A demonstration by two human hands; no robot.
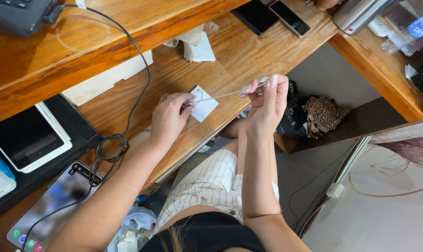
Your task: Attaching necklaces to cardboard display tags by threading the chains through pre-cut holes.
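My left hand (pixel 168 115) pinches one end of a thin silver chain (pixel 216 96) over the wooden desk (pixel 239 56). My right hand (pixel 267 100) pinches the chain's other end between fingertips with pale painted nails. The chain is stretched taut between the two hands. Just under it, by my left fingers, lies a small white square card (pixel 204 105), which my left fingertips seem to touch at its edge.
Two dark phones (pixel 270 17) lie at the desk's far edge, crumpled white paper (pixel 197 46) beside them. A black cable (pixel 137 70) runs to a lit phone (pixel 57 205) at lower left. A white tablet (pixel 27 137) sits left. A dark bag (pixel 314 116) lies under the desk.
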